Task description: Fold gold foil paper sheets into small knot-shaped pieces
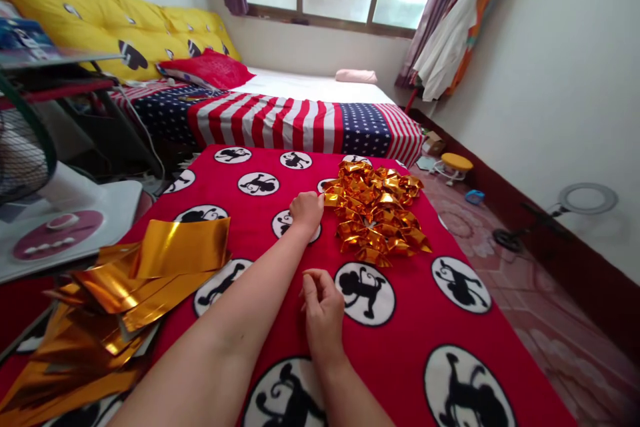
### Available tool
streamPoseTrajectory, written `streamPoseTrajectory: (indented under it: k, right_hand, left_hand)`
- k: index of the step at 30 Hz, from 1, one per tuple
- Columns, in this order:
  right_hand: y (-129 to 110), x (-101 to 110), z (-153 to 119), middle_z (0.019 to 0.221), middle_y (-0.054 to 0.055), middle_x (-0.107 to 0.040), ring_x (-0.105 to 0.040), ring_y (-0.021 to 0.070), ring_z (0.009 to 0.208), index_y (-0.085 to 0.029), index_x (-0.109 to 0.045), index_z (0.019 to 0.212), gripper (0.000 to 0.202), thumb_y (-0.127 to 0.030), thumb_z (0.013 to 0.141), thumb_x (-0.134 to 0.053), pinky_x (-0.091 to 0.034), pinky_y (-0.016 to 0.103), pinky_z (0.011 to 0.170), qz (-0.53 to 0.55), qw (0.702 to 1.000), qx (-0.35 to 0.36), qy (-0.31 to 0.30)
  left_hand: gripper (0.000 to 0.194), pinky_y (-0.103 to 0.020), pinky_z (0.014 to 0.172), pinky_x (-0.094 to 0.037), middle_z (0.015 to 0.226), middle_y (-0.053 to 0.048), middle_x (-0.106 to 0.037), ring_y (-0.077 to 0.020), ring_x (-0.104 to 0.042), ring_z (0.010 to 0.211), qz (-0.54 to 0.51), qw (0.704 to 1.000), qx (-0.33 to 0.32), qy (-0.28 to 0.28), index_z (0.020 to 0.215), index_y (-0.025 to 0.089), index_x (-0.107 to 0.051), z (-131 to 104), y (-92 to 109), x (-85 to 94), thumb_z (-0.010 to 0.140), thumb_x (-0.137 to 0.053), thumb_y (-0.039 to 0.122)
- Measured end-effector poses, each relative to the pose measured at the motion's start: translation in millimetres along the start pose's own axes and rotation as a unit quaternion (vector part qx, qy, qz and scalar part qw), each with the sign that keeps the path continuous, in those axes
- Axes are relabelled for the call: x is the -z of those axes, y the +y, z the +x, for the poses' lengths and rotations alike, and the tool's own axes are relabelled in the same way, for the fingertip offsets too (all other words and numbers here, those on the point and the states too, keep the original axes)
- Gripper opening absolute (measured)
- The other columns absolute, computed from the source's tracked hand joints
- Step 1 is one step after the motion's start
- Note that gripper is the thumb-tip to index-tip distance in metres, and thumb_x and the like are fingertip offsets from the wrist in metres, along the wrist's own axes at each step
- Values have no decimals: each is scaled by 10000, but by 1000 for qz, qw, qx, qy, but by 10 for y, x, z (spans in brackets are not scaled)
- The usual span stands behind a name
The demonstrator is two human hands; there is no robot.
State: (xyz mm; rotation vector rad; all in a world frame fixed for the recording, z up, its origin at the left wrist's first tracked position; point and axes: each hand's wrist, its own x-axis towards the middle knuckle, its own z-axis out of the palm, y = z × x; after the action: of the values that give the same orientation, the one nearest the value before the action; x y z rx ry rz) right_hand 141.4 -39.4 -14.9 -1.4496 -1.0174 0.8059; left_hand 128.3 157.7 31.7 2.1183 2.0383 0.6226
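Note:
My left hand [306,211] reaches across the red cloth and is closed, its fingertips at a folded gold foil paper piece [331,200]. That piece lies at the left edge of a pile of folded gold foil papers [383,213], shiny and crumpled in shape. Closer to me, my right hand [324,301] rests with curled fingers, thumb near the fingertips, and nothing shows in it. At the left, flat gold foil sheets [183,248] lie in a loose, overlapping stack, partly beside my left forearm.
The red cloth [405,320] with monkey prints covers the table. A fan [25,140] and a white tray-like surface [120,207] stand at the left. Behind is a bed [280,120]. On the right floor are a yellow stool [456,161] and a ring light [587,199].

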Motion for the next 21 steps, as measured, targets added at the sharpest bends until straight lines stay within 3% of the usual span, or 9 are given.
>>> streamPoseTrajectory:
  k: [5,9,13,16,19,21]
  right_hand:
    - [-27,16,-5,671,8,-639,-560,144,578,-204,-661,894,284,-439,906,-502,-392,234,510,-5,1000,12,-3]
    - [-41,16,1,651,3,-635,-552,144,572,-208,-661,857,274,-435,895,-512,-383,235,511,-7,1000,19,-9]
    - [-51,15,-3,621,1,-618,-537,149,562,-214,-656,793,291,-455,882,-519,-373,240,503,-16,999,27,-13]
    - [-64,20,-13,601,2,-605,-529,151,564,-211,-657,771,305,-467,872,-525,-370,241,502,-16,999,36,-11]
    - [-72,27,-19,599,-1,-603,-525,148,560,-208,-654,763,308,-474,864,-536,-368,239,504,-14,999,40,-23]
    - [-71,31,-19,600,-3,-605,-521,146,552,-207,-653,757,304,-471,860,-543,-365,239,504,-17,999,42,-30]
  left_hand:
    - [554,-338,764,-471,928,-196,-727,-282,-681,913,-27,1000,-1,4,972,129,-743,-102,-30,67,965,-311,475]
    - [361,-285,760,-462,985,-86,-745,-225,-674,923,-49,998,-25,22,992,224,-732,-322,-288,390,938,-419,394]
    - [296,-265,773,-471,982,-59,-733,-194,-661,861,-112,988,-64,85,971,206,-725,-604,-735,895,898,-494,375]
    - [319,-305,880,-460,1023,-72,-697,-218,-636,954,-77,982,-69,160,1023,193,-698,-811,-1172,1203,907,-468,382]
    - [401,-412,1010,-396,1189,-132,-623,-298,-554,1145,18,977,-11,214,1185,164,-638,-988,-1622,1284,894,-482,392]
    - [597,-488,1071,-329,1397,-209,-469,-363,-418,1304,74,974,42,209,1370,106,-485,-1082,-1870,1214,901,-454,473]
